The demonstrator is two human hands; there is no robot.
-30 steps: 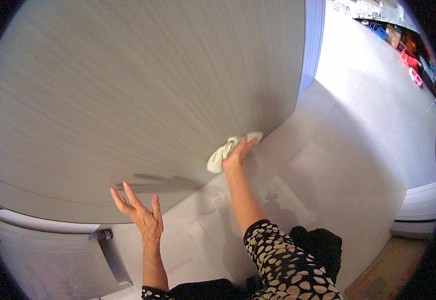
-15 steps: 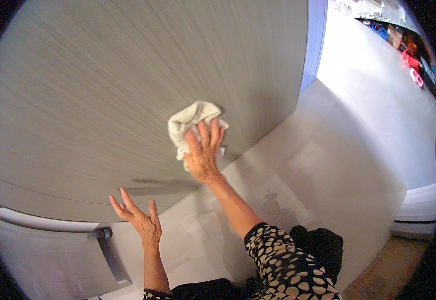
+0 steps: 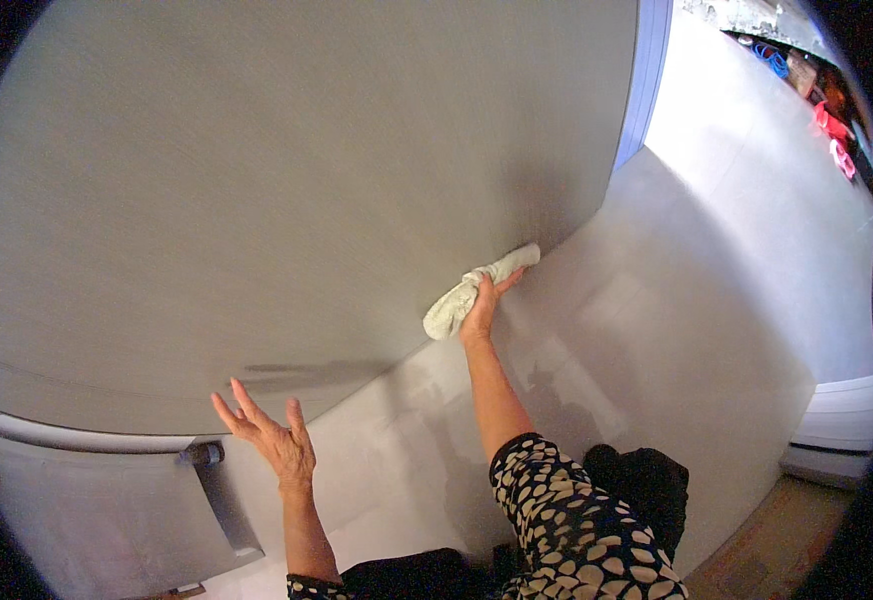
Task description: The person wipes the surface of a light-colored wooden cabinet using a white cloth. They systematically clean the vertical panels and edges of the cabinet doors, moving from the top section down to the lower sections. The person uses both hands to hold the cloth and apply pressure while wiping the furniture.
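Down and rightward since half a second ago, the right hand [image 3: 481,308] has carried the pale cloth [image 3: 451,313] from the face of the grey panel [image 3: 257,200] to its lower edge, near the floor [image 3: 677,310]. That hand grips the cloth, now bunched into a narrow roll, while the left hand [image 3: 282,447] is raised near the panel, fingers spread and holding nothing

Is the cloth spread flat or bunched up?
Bunched up: the cloth shows as a narrow, rumpled band at the right hand, creased near its middle. Its far side is hidden.
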